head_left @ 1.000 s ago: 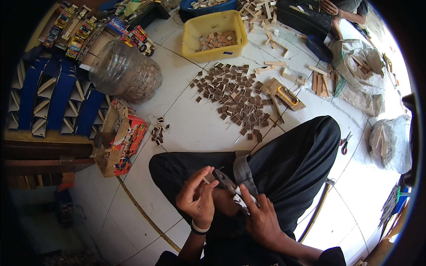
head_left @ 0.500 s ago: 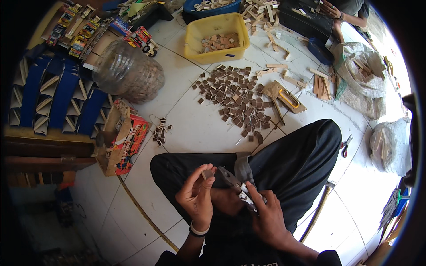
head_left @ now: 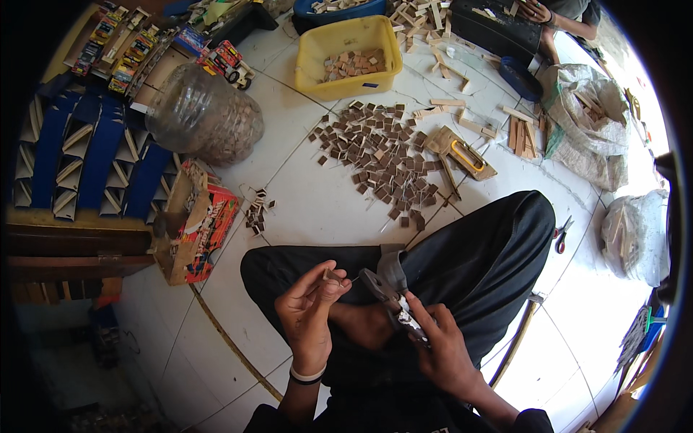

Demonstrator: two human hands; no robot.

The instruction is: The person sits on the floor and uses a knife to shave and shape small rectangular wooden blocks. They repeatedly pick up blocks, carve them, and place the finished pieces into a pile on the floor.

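Note:
Above my lap, my left hand (head_left: 307, 310) pinches a small brown wooden square (head_left: 333, 277) between thumb and fingertips. A thin pin seems to stick out of it toward the pliers. My right hand (head_left: 444, 343) is wrapped round a pair of pliers (head_left: 379, 286) with white-patched handles, its jaws pointing up and left, close to the square. Whether the jaws touch the pin is too small to tell. On the tiles ahead lies a wide heap of similar brown squares (head_left: 386, 148), many with thin pins. A smaller pile (head_left: 258, 213) sits to its left.
A yellow tub (head_left: 346, 88) holds more squares behind the heap. At left are a clear plastic jar (head_left: 206, 115) and a torn red carton (head_left: 209, 234). Scissors (head_left: 562, 235) lie right of my knee. A co-worker's hand (head_left: 534, 12) shows at the far right.
The square has turned in my left fingers, now showing more of its edge. The pliers have shifted slightly right, and the pin shows between them.

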